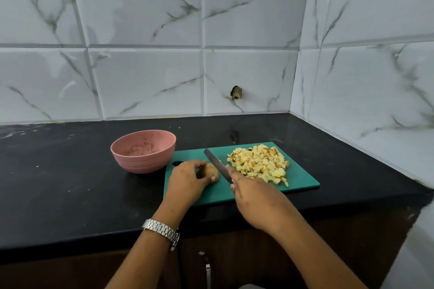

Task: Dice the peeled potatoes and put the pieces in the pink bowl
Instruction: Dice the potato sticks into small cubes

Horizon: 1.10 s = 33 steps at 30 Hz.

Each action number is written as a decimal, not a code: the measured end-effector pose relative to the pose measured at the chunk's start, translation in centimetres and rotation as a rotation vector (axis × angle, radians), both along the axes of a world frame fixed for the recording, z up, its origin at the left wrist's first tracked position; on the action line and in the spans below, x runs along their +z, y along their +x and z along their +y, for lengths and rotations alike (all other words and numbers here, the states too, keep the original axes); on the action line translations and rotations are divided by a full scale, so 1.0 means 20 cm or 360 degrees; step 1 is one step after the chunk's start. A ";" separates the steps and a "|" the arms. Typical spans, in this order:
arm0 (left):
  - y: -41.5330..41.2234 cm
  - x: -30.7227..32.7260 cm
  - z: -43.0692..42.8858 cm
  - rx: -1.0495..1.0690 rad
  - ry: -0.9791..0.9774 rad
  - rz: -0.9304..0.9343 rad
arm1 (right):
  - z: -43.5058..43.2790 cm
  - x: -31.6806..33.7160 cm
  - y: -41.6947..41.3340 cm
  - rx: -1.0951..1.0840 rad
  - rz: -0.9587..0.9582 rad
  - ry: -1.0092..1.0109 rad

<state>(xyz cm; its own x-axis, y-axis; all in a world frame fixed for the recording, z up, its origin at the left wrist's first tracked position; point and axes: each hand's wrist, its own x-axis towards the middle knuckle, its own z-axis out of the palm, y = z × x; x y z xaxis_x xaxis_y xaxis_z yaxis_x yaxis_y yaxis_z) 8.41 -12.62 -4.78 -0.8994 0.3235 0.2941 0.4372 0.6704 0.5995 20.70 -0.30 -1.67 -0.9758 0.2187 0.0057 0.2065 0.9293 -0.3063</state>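
A green cutting board (303, 183) lies on the black counter. On its left part my left hand (186, 180) grips a whole potato (209, 170) between fingers and thumb. My right hand (254, 197) holds a knife (217, 164) by the handle; the blade points up and left, just right of the potato. A heap of diced potato pieces (259, 163) covers the right half of the board. The pink bowl (143, 150) stands left of the board, with only residue inside.
The black counter (70, 190) runs along a marble-tiled wall that turns a corner at the right. The counter's front edge is near my wrists, with a cabinet below. A metal watch (162, 231) is on my left wrist.
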 end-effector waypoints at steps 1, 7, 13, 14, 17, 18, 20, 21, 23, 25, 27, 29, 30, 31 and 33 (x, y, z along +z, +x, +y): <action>0.01 -0.01 0.00 0.0004 0.0038 -0.0001 | -0.01 0.00 0.00 -0.0004 0.0004 -0.0036; 0.00 -0.03 -0.01 -0.0020 0.0202 -0.0039 | -0.08 0.00 -0.03 -0.0040 -0.0080 0.0054; -0.02 -0.06 -0.01 -0.0053 0.0279 0.0009 | -0.15 0.02 -0.19 -0.0122 -0.0329 0.0164; -0.02 -0.07 -0.01 -0.0044 0.0272 0.0026 | -0.16 0.02 -0.20 -0.0125 -0.0340 0.0181; -0.02 -0.08 -0.01 -0.0032 0.0267 0.0039 | -0.14 0.00 -0.14 -0.0104 -0.0335 0.0204; -0.02 -0.09 -0.01 -0.0032 0.0268 0.0049 | -0.13 -0.01 -0.12 -0.0088 -0.0321 0.0196; -0.01 -0.09 -0.02 -0.0024 0.0269 0.0071 | -0.08 0.00 -0.09 -0.0076 -0.0289 0.0126; -0.01 -0.10 -0.02 -0.0021 0.0276 0.0074 | -0.05 0.01 -0.08 -0.0076 -0.0260 0.0044; -0.01 -0.10 -0.02 -0.0030 0.0307 0.0079 | 0.00 0.05 -0.07 -0.0073 -0.0155 -0.0111; 0.00 -0.10 -0.02 -0.0037 0.0328 0.0077 | 0.01 0.08 -0.05 -0.0046 -0.0046 -0.0164; 0.00 -0.10 -0.02 -0.0035 0.0340 0.0078 | 0.00 0.09 -0.03 -0.0017 -0.0024 -0.0141; 0.00 -0.09 -0.02 -0.0038 0.0340 0.0076 | -0.04 0.07 -0.03 0.0005 -0.0060 -0.0090; 0.00 -0.09 -0.02 -0.0042 0.0339 0.0077 | -0.05 0.07 -0.03 0.0013 -0.0065 -0.0065; 0.00 -0.09 -0.02 -0.0045 0.0342 0.0076 | -0.06 0.06 -0.03 0.0015 -0.0067 -0.0051; -0.01 -0.09 -0.02 -0.0042 0.0342 0.0069 | -0.07 0.07 -0.05 0.0004 -0.0100 -0.0017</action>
